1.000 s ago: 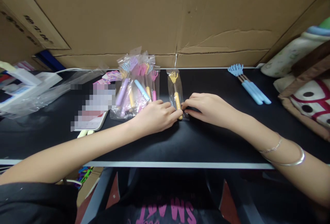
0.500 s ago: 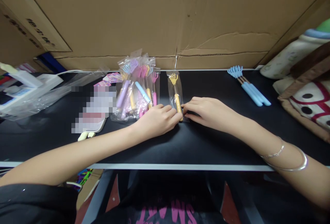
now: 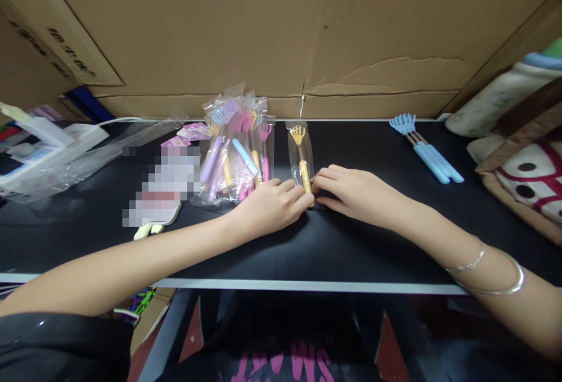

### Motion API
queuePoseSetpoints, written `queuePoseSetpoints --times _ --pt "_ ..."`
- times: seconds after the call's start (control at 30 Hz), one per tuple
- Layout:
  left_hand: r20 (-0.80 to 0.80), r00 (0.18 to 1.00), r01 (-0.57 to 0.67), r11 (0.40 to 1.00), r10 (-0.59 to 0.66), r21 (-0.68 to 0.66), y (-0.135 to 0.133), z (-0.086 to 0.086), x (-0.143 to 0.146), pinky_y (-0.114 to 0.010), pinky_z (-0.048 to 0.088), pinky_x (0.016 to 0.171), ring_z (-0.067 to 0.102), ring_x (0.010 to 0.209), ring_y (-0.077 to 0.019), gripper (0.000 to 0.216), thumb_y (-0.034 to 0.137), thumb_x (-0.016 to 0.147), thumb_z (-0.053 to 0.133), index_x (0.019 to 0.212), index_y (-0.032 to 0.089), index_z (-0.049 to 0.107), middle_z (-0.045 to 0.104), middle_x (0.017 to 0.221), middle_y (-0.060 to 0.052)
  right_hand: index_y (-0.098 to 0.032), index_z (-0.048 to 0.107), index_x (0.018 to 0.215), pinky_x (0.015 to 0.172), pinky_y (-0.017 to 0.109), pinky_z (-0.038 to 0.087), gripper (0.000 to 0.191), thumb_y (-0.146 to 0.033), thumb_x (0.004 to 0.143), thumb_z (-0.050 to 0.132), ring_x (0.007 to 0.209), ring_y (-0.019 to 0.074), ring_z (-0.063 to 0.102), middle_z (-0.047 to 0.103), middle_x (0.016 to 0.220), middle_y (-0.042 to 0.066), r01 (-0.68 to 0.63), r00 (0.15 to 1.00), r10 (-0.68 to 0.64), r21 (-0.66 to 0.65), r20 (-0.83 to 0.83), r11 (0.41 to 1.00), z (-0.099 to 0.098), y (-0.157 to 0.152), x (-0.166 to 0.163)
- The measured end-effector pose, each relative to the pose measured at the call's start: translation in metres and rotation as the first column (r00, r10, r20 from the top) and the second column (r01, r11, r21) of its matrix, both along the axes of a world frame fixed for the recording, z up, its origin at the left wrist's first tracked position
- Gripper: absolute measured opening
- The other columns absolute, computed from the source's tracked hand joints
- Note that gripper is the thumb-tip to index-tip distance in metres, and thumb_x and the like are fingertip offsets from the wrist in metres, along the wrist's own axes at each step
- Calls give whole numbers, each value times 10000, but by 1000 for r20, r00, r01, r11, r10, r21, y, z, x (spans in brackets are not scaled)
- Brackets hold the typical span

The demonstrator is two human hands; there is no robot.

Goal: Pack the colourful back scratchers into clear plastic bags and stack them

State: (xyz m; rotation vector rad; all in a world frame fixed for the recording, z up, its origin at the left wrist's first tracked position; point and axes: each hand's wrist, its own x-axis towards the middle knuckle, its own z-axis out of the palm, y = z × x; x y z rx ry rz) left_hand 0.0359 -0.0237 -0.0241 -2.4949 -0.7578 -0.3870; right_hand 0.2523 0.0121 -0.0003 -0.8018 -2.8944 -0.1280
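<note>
In the head view, a yellow back scratcher (image 3: 304, 174) lies inside a clear plastic bag (image 3: 308, 150) on the black tabletop, claw end pointing away from me. My left hand (image 3: 281, 203) is closed at the bag's lower left edge, fingertips by the handle's near end. From the other side, my right hand (image 3: 340, 188) pinches the bag's lower right edge. Its fingertips are partly hidden. Left of this bag is a pile of bagged back scratchers (image 3: 237, 153) in purple, pink, blue and yellow. Unbagged blue back scratchers (image 3: 432, 156) lie together on the right.
A phone (image 3: 164, 188), blurred out in part, lies left of the pile, with pink cards (image 3: 193, 131) behind it. Further left are loose plastic wrap (image 3: 96, 162) and a white power strip (image 3: 52, 150). A bag (image 3: 527, 165) and a bottle (image 3: 487, 98) stand right. Cardboard (image 3: 263, 30) walls the back.
The whole view has shifted slightly. Both hands stay at the lower end of the bagged yellow back scratcher, with hardly any visible movement.
</note>
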Motion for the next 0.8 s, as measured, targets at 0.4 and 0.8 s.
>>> queuePoseSetpoints --times 0.4,0.8 --pt "16 1000 2 998 -3 62 0 0 1 -284 380 553 589 643 -157 172 183 968 461 819 178 550 600 713 -14 -186 587 941 691 318 466 44 -190 906 561 867 219 587 659 963 77 4 1000 -4 18 13 1000 -2 0 0" --pt "22 1000 3 998 -5 66 0 -2 1 -277 368 562 587 661 -152 164 183 966 464 820 174 536 601 724 -15 -192 577 940 686 314 464 38 -195 911 552 862 216 586 658 969 78 -11 1000 11 41 4 999 -4 1 0"
